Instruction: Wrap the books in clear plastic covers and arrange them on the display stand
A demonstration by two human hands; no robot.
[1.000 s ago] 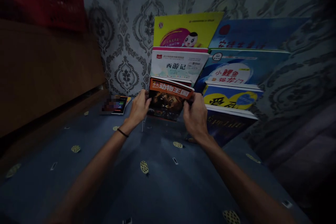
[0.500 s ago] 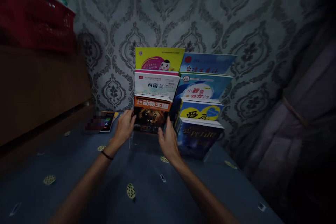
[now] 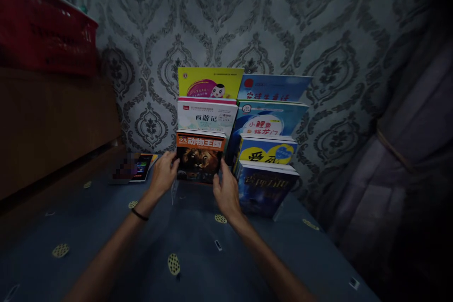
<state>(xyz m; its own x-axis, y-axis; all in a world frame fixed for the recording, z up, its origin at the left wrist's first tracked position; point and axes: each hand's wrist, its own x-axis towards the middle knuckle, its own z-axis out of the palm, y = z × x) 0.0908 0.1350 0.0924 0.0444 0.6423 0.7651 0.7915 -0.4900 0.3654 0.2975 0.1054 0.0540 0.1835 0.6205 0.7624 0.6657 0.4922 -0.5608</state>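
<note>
Orange-topped lion book (image 3: pixel 200 158) now sits straighter before white book (image 3: pixel 207 115), seemingly seated; right hand (image 3: pixel 226 193) has loosened, fingers spread; left hand (image 3: pixel 164 172) at edge, grip unclear.

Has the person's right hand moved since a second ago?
Yes, downward: the right hand reached above the top edge of the standing dark blue book; now its top is roughly level with that edge.
</note>
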